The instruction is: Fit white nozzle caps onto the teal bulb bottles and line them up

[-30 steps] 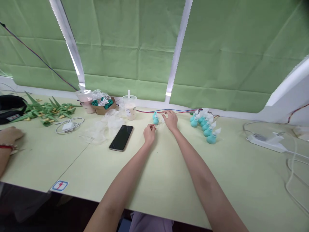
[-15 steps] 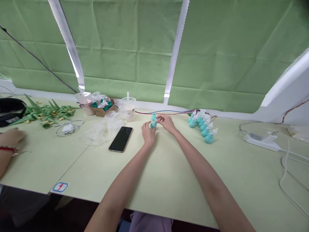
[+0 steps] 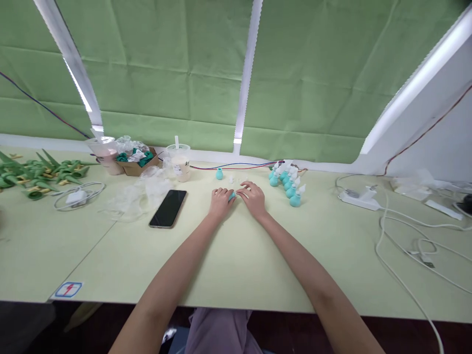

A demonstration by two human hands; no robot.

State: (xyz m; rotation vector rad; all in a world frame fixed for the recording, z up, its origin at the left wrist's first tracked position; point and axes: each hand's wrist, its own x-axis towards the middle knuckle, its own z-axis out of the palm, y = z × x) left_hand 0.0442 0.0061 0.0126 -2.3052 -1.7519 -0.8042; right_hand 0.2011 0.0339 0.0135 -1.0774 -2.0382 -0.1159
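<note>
My left hand point(image 3: 221, 202) is closed around a small turquoise bottle-shaped piece point(image 3: 232, 196), most of which its fingers hide. The visible end of the piece points toward my right hand point(image 3: 253, 200). That hand's thumb and forefinger are pinched close against this end; whatever they hold is too small to make out. Behind my hands stands another turquoise piece point(image 3: 220, 174), round-bellied with a narrow neck. Small white bits point(image 3: 231, 180) lie beside it. To the right, several turquoise pieces with white pointed tops point(image 3: 295, 198) stand in rows.
A phone point(image 3: 168, 209) lies left of my hands, near crumpled clear plastic point(image 3: 129, 199). Behind are two drink cups, one with a straw point(image 3: 180, 164), and a cardboard box point(image 3: 134, 168). Green spiky pieces point(image 3: 47, 172) and a charger point(image 3: 76, 197) lie left; a power strip point(image 3: 359, 200) and cables lie right.
My view has turned to the right. My hands have come down toward me, and the held piece now lies tilted in my left hand. The other person's hand has left the view.
</note>
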